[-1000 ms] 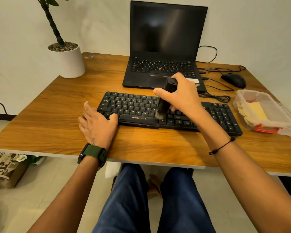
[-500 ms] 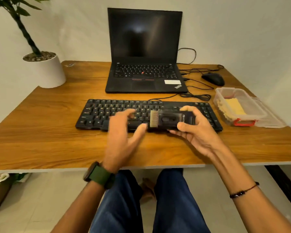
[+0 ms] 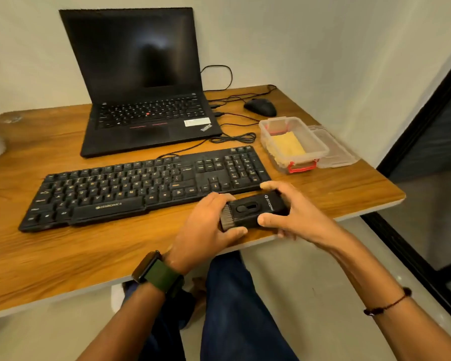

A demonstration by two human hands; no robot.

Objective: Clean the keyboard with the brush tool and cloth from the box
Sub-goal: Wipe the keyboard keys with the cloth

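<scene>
Head view, with the keyboard point(image 3: 146, 186) as the landmark: the brush tool point(image 3: 255, 211) is held off the keys, just in front of the keyboard's right end, over the near edge of the desk point(image 3: 63, 256); its body lies roughly level, bristle end pointing left; the right hand point(image 3: 292, 217) grips the plain end, thumb on the near side and fingers curled over the far side; the left hand point(image 3: 206, 227) is closed round the bristle end, thumb under it and fingers over the top, so most of the bristles are hidden. A slider shows on the tool's upper face; I judge the step in hand to be drawing the bristles back into the body, or clearing them, though which cannot be told.

To do it well: keep the right hand's hold firm on the body; let the left hand press the bristles straight along the tool's length, not sideways, lest they splay; work away from the keys so loosened dust falls clear of them.

Right of the keyboard and behind its number pad stands the open box point(image 3: 292, 144) with the yellow cloth point(image 3: 287, 145) lying inside, untouched; that wipe seems next.
</scene>
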